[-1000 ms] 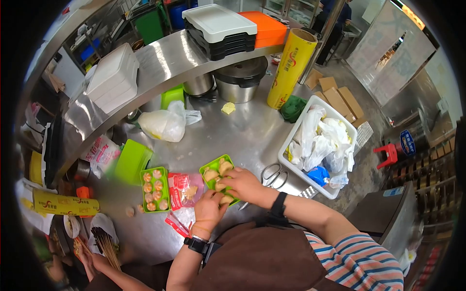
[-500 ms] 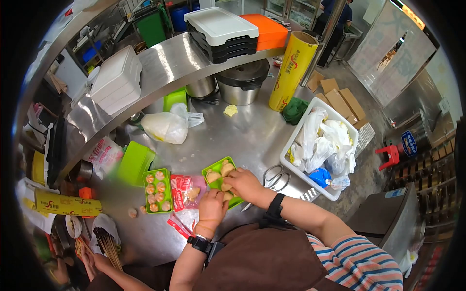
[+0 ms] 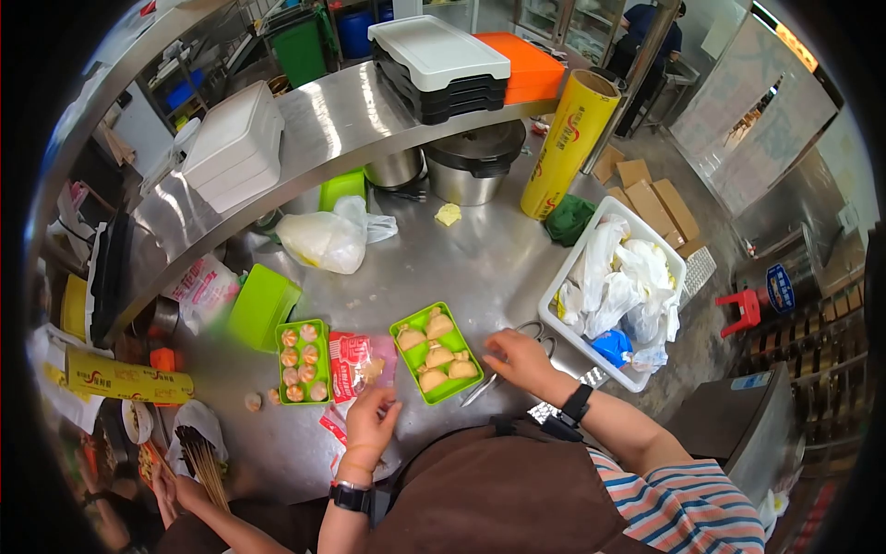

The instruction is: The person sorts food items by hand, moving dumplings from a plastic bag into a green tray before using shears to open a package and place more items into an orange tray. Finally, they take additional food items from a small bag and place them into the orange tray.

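A green tray (image 3: 437, 399) holds several beige, pouch-shaped food pieces (image 3: 438, 323). My right hand (image 3: 526, 364) hovers just right of it, fingers loosely spread and holding nothing. Partly behind that hand lie the scissors (image 3: 546, 340), with the blades pointing toward the tray. My left hand (image 3: 371, 427) is left of the tray's lower corner, fingers a little bent and apart, with nothing visible in them. Beyond it lies a red and clear plastic bag (image 3: 353, 355) with something pale inside. Left of the bag, a second green tray (image 3: 318, 402) contains several orange-and-white balls (image 3: 289, 355).
A white bin of plastic bags (image 3: 604, 362) stands right, near an upright yellow wrap roll (image 3: 570, 138). A tied bag (image 3: 323, 242), a lidded pot (image 3: 466, 175) and a raised shelf (image 3: 323, 111) are behind. Another person's hands (image 3: 180, 489) hold food at lower left.
My right hand has come off the beige pieces and moved right, toward the scissors. My left hand has drawn back toward me from the tray's edge. The tray's contents are now uncovered.
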